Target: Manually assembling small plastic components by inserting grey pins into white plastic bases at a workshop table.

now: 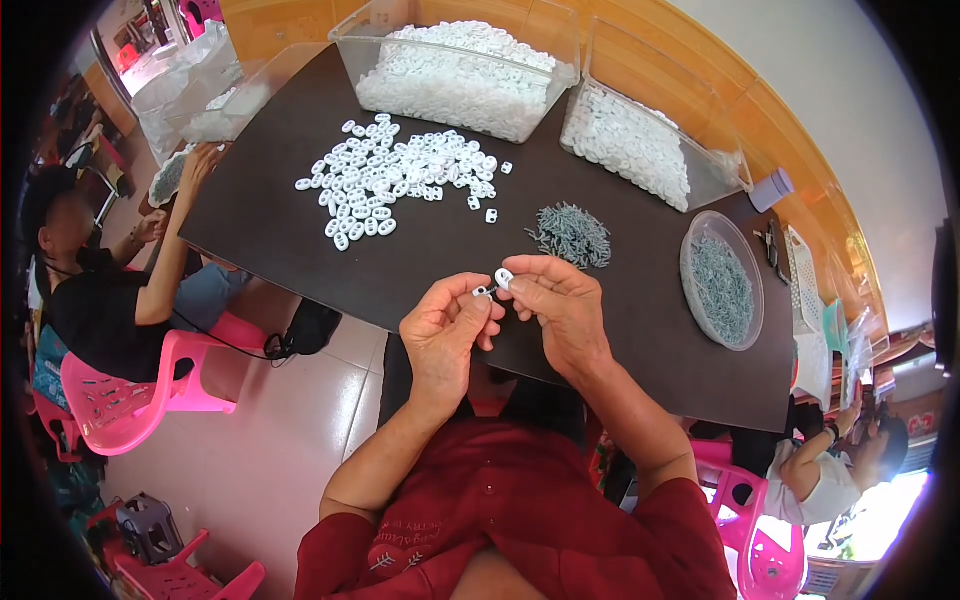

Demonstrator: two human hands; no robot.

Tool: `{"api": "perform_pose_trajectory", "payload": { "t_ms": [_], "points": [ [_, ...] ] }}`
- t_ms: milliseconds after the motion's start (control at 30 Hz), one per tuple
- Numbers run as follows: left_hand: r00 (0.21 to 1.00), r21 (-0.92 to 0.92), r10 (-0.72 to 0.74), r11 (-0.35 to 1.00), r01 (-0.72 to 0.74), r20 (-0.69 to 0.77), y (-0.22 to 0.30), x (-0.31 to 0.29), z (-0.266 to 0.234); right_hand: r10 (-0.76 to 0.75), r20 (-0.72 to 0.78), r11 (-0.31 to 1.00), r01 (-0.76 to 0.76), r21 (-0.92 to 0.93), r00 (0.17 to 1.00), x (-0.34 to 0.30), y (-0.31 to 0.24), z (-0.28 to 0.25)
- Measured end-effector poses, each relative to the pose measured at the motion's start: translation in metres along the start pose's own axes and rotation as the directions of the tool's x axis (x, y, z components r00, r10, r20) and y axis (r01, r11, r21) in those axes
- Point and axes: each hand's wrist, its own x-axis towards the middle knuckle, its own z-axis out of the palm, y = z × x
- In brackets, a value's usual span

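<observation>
Above the table's near edge, my left hand [445, 325] pinches a small white plastic piece [481, 292] with a hole in it. Close beside it, the thumb and finger of my right hand [568, 310] grip a white oval plastic piece [503, 279]. Something thin and dark shows between the two pieces; it is too small to make out. Beyond my hands lies a loose spread of white oval pieces [355, 190], many with two holes. A heap of small grey screw-like parts [572, 236] sits just past my right hand.
Two clear bins [450, 60] [640, 145] full of white pieces stand along the table's far side. At the right are a round tub [690, 290] of grey parts, a purple cup [772, 189] and pliers-like tools [772, 250]. People sit at left and right on pink chairs [130, 400].
</observation>
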Motion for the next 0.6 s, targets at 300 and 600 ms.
{"api": "perform_pose_trajectory", "payload": {
  "t_ms": [300, 600],
  "points": [
    [0.998, 0.099, 0.018, 0.995, -0.011, -0.064, -0.0006, -0.0019, 0.0012, -0.022, -0.010, 1.000, 0.022, -0.015, 1.000, -0.0002, 0.0066, 0.0025],
    [0.997, 0.145, 0.010, 0.989, 0.000, -0.073, 0.0003, -0.0032, 0.0026, -0.103, 0.000, 0.993, 0.103, -0.051, 0.995, -0.0034, 0.0075, 0.0088]
  ]
}}
